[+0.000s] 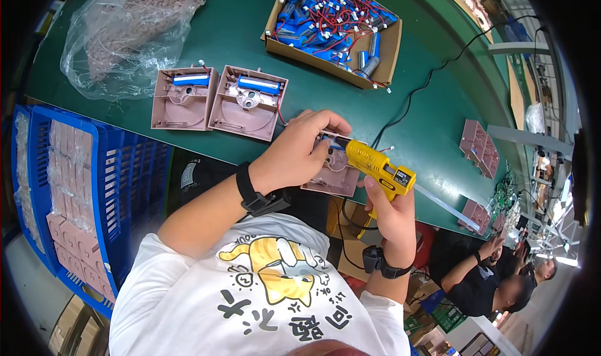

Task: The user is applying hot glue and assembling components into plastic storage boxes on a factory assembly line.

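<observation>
My right hand (pixel 392 213) grips a yellow hot glue gun (pixel 369 159), with a clear glue stick (pixel 438 201) reaching out of its back. The gun's nozzle points left into a pink plastic housing (pixel 332 179) at the table's near edge. My left hand (pixel 305 144) is closed on this housing's far left side, its fingertips at a blue battery cell (pixel 335 142) inside. The hand and gun hide much of that cell. To the left lie two similar housings, a smaller-looking one (pixel 182 113) and one beside it (pixel 248 119), each with a blue cell in its upper part.
A cardboard box (pixel 394 49) of blue cells with red wires stands at the back. Beside it lies a clear plastic bag (pixel 125 40) of pink parts. Blue crates (pixel 100 162) hold more housings at left. A black cable (pixel 432 74) crosses the green table (pixel 238 30). Another person (pixel 482 287) sits at right.
</observation>
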{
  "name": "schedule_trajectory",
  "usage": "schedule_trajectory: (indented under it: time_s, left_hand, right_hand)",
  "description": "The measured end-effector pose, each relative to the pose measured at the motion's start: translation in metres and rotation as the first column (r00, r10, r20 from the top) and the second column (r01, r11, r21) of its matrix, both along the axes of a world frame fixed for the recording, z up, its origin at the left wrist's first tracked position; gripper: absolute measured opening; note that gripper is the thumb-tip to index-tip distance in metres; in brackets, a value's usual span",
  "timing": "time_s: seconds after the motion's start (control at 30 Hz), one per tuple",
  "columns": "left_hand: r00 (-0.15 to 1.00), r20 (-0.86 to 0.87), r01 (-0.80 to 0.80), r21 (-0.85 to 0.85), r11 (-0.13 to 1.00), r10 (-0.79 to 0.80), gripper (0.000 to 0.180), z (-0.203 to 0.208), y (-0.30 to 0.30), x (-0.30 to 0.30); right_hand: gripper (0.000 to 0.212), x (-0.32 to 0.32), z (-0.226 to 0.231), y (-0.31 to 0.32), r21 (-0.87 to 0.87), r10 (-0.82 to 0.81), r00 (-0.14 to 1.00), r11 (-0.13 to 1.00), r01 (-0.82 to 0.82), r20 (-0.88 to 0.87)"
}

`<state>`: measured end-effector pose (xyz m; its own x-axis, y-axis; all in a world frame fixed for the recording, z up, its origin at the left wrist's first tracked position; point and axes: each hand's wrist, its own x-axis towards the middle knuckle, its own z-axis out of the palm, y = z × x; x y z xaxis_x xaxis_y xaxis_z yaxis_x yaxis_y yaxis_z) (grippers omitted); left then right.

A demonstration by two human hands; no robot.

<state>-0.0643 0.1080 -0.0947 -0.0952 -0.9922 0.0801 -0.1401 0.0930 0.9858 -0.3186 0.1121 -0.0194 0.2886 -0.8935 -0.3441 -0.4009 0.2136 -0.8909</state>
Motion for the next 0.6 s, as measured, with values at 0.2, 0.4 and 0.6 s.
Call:
schedule_trajectory:
  time_s: [0.2,0.4,0.6]
  left_hand:
    - [0.999,-0.044,0.006,-0.009,1.000,-0.006,0.043,-0.005,0.001,0.001]
    - [1.000,-0.019,-0.012,-0.003,1.000,0.012,0.039,-0.003,-0.001,-0.003]
    - [0.993,0.105,-0.052,0.052,0.997,0.046,0.032,0.006,-0.007,-0.006]
  right_hand:
    - [0.035,0.003,-0.001,-0.002,0.027,-0.026,1.000,0.999,0.027,-0.017]
    - [0.035,0.000,0.004,-0.003,0.058,-0.051,0.997,0.997,0.054,-0.052]
    - [0.034,-0.004,0.009,-0.012,0.090,-0.015,0.998,0.996,0.020,-0.056]
